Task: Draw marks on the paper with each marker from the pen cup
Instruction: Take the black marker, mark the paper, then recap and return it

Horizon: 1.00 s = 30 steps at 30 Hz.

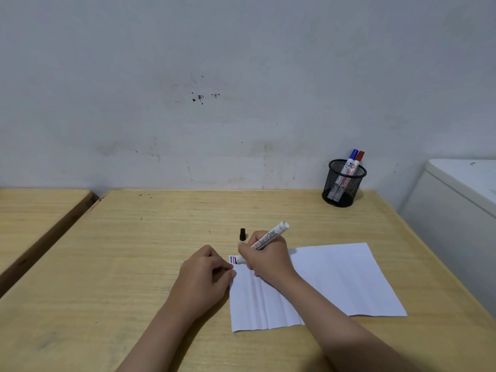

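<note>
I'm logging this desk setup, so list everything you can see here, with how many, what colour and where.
table: one, light wood, fills the foreground
second table: one, light wood, far left, apart from the first
paper: one sheet, white, creased, on the table right of centre
marks: two short strokes, blue and red, top left corner of the paper
pen cup: one, black mesh, back right of the table
capped markers: two, blue cap and red cap, standing in the pen cup
loose cap: one, black, on the table beyond the paper
white cabinet: one, far right
left hand: one, resting at the paper's left edge
right hand: one, holding a white marker tip-down on the paper
</note>
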Motion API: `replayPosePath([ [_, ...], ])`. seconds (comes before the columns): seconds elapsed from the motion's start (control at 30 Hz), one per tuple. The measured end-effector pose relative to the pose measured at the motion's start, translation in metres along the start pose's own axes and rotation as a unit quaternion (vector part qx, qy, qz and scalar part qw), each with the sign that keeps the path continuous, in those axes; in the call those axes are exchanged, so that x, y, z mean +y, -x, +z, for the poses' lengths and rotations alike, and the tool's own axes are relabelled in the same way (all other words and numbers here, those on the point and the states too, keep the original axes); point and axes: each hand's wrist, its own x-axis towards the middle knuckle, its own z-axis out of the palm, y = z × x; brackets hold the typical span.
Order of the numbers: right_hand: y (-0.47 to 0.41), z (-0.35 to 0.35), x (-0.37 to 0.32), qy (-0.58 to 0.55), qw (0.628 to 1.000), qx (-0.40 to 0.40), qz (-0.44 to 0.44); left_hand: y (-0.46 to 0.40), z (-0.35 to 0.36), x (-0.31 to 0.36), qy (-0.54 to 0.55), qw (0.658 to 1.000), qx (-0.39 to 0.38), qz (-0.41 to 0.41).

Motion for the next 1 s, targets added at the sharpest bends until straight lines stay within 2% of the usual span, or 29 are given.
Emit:
replayPosePath([
  [0.1,0.001,-0.001,0.000,-0.013,1.000,0.017,-0.007,0.001,0.000,0.000,-0.002,1.000,-0.001,-0.002],
  [0.3,0.006,-0.012,-0.010,-0.158,0.986,0.052,-0.012,-0.013,-0.004,0.006,-0.003,0.999,-0.037,-0.027],
  [0.5,0.006,-0.032,-0.030,-0.198,0.974,0.098,-0.056,-0.052,-0.002,0.022,0.035,0.999,0.013,-0.034],
  [0.67,0.023,-0.057,-0.033,-0.204,0.974,0.049,-0.083,-0.081,0.011,0.024,-0.030,0.996,-0.082,-0.027],
  [0.77,0.035,-0.071,-0.028,-0.197,0.975,0.030,-0.094,-0.088,0.015,0.026,-0.054,0.993,-0.094,-0.037],
  [0.83,0.041,-0.078,-0.026,-0.202,0.974,0.034,-0.098,-0.088,0.014,0.033,0.023,0.995,-0.071,-0.072],
  [0.87,0.043,-0.081,-0.025,-0.203,0.973,0.043,-0.100,-0.087,0.010,0.038,0.112,0.986,-0.067,-0.102],
  [0.93,0.047,-0.085,-0.026,-0.202,0.971,0.068,-0.108,-0.083,0.000,0.050,0.311,0.935,-0.086,-0.145],
  [1.0,0.049,-0.088,-0.027,-0.208,0.968,0.087,-0.115,-0.076,-0.010,0.061,0.411,0.891,-0.109,-0.160],
])
